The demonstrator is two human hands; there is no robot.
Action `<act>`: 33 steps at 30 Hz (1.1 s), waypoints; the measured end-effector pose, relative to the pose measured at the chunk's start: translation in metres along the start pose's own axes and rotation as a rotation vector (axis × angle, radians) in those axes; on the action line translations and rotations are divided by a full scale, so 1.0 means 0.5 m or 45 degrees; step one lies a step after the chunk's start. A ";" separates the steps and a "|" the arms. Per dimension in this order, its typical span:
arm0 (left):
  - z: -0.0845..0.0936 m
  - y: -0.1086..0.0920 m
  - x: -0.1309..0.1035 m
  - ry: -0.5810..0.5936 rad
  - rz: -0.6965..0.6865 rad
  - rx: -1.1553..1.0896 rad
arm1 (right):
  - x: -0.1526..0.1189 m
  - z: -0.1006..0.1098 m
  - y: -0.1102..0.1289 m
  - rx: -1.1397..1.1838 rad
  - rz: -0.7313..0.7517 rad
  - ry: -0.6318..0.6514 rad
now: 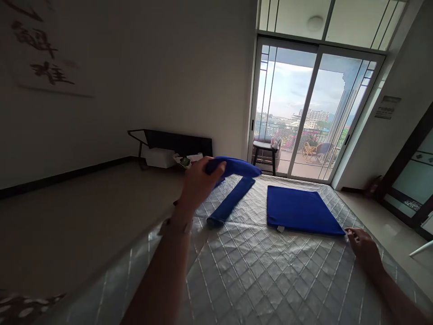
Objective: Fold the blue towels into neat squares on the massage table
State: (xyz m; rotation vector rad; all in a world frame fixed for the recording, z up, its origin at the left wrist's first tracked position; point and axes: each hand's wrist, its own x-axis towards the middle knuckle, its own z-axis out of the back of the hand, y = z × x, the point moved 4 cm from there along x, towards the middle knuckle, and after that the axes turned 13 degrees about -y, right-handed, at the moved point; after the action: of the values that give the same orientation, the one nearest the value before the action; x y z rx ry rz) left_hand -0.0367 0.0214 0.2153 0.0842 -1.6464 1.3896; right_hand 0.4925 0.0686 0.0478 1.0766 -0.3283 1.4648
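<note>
My left hand (pixel 199 183) is closed around a rolled blue cloth (pixel 238 167), raised above the bed-like surface with its far end pointing right. Below it, another blue rolled cloth (pixel 232 201) lies slantwise on the silver quilted cover (pixel 270 280). To the right, a flat blue square cloth (pixel 301 210) with a small white tag is spread out on the cover. At its near right corner my right hand (pixel 363 246) has its fingers pinched together on the edge. Part of one more blue piece shows behind my left hand, mostly hidden.
A dark low bench (pixel 179 142) with a white box (pixel 158 158) stands by the left wall. Beyond the cover are a stool (pixel 265 146) and sliding glass doors (pixel 314 108) to a balcony. Tiled floor (pixel 84 225) lies left of the cover.
</note>
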 end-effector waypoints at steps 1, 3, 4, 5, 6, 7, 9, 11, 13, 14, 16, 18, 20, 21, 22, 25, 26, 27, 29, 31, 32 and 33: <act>0.003 -0.022 -0.008 0.071 -0.096 0.011 | 0.003 0.008 0.018 -0.003 0.052 -0.045; 0.002 -0.060 -0.027 0.238 -0.251 -0.028 | 0.015 0.028 0.075 0.024 0.137 -0.113; 0.000 -0.076 -0.038 0.340 -0.301 -0.075 | 0.023 0.041 0.115 0.062 0.165 -0.131; -0.004 -0.092 -0.051 0.445 -0.338 -0.124 | 0.032 0.057 0.163 0.114 0.185 -0.132; -0.008 -0.108 -0.065 0.543 -0.372 -0.166 | 0.040 0.075 0.217 0.193 0.197 -0.124; -0.010 -0.123 -0.079 0.630 -0.409 -0.200 | 0.046 0.095 0.276 0.287 0.196 -0.111; -0.012 -0.155 -0.107 0.771 -0.491 -0.263 | 0.050 0.132 0.400 0.499 0.180 -0.002; -0.006 -0.182 -0.133 0.879 -0.561 -0.334 | 0.041 0.163 0.509 0.675 0.124 0.131; 0.006 -0.202 -0.153 0.960 -0.614 -0.394 | 0.023 0.182 0.589 0.793 0.073 0.267; 0.013 -0.209 -0.160 0.986 -0.642 -0.413 | 0.013 0.188 0.615 0.826 0.057 0.293; 0.026 -0.217 -0.170 1.018 -0.703 -0.428 | -0.004 0.195 0.640 0.861 0.024 0.295; 0.035 -0.219 -0.174 1.043 -0.755 -0.426 | -0.013 0.194 0.638 0.891 -0.020 0.288; 0.038 -0.216 -0.174 1.067 -0.781 -0.417 | -0.016 0.189 0.625 0.944 -0.072 0.333; 0.037 -0.213 -0.173 1.071 -0.782 -0.404 | -0.015 0.186 0.618 0.972 -0.094 0.356; 0.035 -0.211 -0.172 1.072 -0.775 -0.384 | -0.013 0.185 0.612 0.995 -0.109 0.377; 0.025 -0.205 -0.169 1.072 -0.729 -0.316 | -0.006 0.188 0.601 1.022 -0.124 0.410; 0.021 -0.206 -0.169 1.075 -0.707 -0.301 | -0.004 0.189 0.599 1.022 -0.127 0.417; 0.018 -0.207 -0.170 1.079 -0.683 -0.288 | -0.002 0.191 0.598 1.020 -0.134 0.422; 0.014 -0.211 -0.171 1.058 -0.640 -0.259 | -0.001 0.195 0.594 1.015 -0.155 0.412; 0.013 -0.216 -0.172 1.000 -0.615 -0.230 | -0.001 0.199 0.588 1.014 -0.168 0.395; 0.014 -0.218 -0.172 0.970 -0.607 -0.218 | -0.001 0.201 0.584 1.016 -0.174 0.382; 0.016 -0.218 -0.173 0.941 -0.596 -0.203 | -0.001 0.203 0.580 1.016 -0.182 0.367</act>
State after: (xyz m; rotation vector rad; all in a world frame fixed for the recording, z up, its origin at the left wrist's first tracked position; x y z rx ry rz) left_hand 0.0697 -0.0659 0.2376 -0.1205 -1.0179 0.7855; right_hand 0.2754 -0.0742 0.2114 1.4389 0.5792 1.6278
